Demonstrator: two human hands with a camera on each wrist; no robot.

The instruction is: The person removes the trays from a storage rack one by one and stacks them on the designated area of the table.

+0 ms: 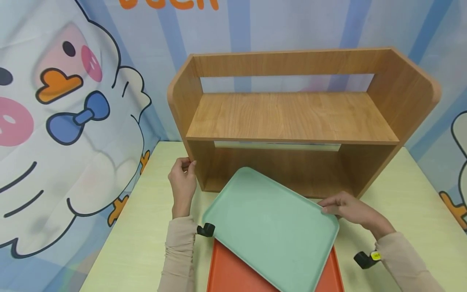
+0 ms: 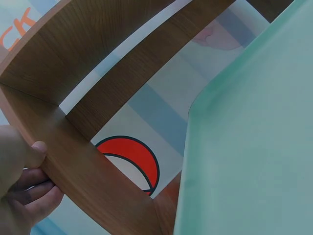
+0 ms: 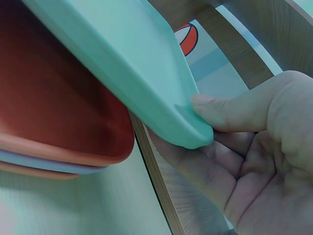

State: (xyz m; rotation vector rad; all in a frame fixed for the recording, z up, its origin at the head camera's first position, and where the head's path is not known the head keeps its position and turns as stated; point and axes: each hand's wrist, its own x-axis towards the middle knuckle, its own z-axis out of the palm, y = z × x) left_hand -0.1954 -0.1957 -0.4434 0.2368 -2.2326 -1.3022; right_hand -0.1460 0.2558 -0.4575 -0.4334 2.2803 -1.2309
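Note:
A mint-green tray [image 1: 273, 227] lies at a slant, its upper left corner in front of the shelf's lower opening. My right hand [image 1: 344, 209] pinches its rim near the right corner, thumb on top and fingers beneath, as the right wrist view shows. An orange-red tray [image 1: 237, 271] sits under it, partly covered. My left hand [image 1: 183, 180] holds the front edge of the left side panel of the wooden shelf [image 1: 292, 115]; in the left wrist view the thumb [image 2: 36, 152] rests on the panel's face with fingers curled behind the edge.
The shelf has two levels, and its lower board lies behind the green tray. Beneath the orange-red tray, a blue tray [image 3: 58, 162] and another orange one form a stack. A pale tabletop [image 1: 131, 227] surrounds them. A printed duck curtain [image 1: 91, 134] hangs behind and left.

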